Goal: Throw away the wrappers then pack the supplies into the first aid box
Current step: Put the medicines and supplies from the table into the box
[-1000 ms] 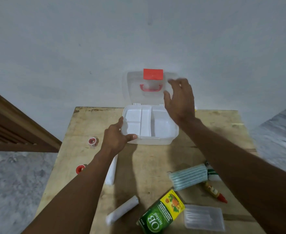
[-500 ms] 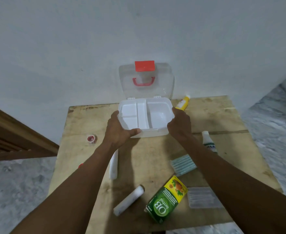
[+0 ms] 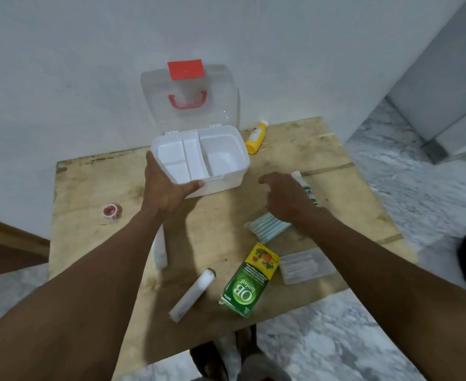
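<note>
The white first aid box point(image 3: 226, 152) stands open at the back of the wooden table point(image 3: 88, 188), its clear lid point(image 3: 190, 97) with a red handle upright against the wall. My left hand point(image 3: 165, 188) grips the box's front left corner. My right hand point(image 3: 284, 196) hovers empty, fingers loosely spread, right of the box and over a white and green tube point(image 3: 306, 188) and a pack of pale green sticks point(image 3: 267, 229). A green and yellow carton point(image 3: 249, 281), a white bandage roll point(image 3: 193, 295) and a clear flat case point(image 3: 306, 266) lie near the front edge.
A yellow bottle point(image 3: 256, 137) lies behind the box on the right. A red tape roll point(image 3: 111, 211) sits at the table's left. Another white roll point(image 3: 160, 248) lies partly under my left forearm. Marble floor surrounds the table; a wall stands right behind it.
My right hand has left the box's right side and moved right and nearer, over the tube. The left hand stays on the box's corner. The view has tilted down.
</note>
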Available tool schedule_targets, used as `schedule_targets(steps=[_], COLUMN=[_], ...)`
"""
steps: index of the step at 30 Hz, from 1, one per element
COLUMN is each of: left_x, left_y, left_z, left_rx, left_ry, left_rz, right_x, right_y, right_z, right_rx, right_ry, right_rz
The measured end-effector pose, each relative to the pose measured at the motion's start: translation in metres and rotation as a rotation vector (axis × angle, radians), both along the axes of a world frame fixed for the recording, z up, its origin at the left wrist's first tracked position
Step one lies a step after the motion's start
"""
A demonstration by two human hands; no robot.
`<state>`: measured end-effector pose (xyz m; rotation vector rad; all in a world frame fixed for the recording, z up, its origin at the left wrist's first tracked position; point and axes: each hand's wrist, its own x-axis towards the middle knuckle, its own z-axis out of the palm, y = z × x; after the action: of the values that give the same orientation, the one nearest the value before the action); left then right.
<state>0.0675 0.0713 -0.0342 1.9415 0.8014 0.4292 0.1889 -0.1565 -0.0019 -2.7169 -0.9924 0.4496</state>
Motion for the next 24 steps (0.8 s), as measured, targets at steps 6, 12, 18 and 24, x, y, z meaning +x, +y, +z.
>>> schedule_targets(steps=[6, 12, 18, 24], left_x=[0.0, 0.0, -0.002, -0.007], left_y=[0.0, -0.005, -0.007, -0.01], left_z=[-0.004, -0.005, -0.005, -0.005], left_rx=[-0.002, -0.036, -0.067, -0.078], left_ry=[-0.007, -0.004, 0.024, 0.001], left_rz=[0.002, 0.024, 0.029, 0.025], right_x=[-0.03, -0.073, -0.089, -0.092], right_y=[-0.027, -0.038, -0.049, -0.051], right_z=[0.004, 0.005, -0.006, -0.013], right_rx=[-0.048, -0.219, -0.43, -0.366], right_ry=[-0.041, -0.058, -0.071, -0.106], right_rz=[0.075, 0.326, 0.493, 0.52])
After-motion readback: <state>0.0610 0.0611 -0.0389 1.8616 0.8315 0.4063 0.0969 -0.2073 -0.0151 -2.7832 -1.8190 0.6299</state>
